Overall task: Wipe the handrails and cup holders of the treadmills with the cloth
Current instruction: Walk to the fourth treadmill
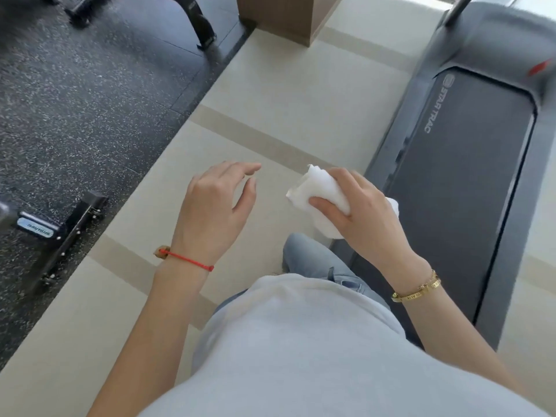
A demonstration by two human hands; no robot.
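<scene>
Pale tiled floor (270,94) runs between dark rubber matting and a grey treadmill (469,164). The right hand (365,212) grips a bunched white cloth (319,191) beside the treadmill's belt. The left hand (215,206) hovers apart, fingers relaxed, holding nothing.

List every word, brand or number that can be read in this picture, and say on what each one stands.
"STAR TRAC": on the side rail of the treadmill, beside a round logo.
Label on the black equipment base at left: too blurred to read.
Engraving on the gold bracelet: too small to read.
</scene>
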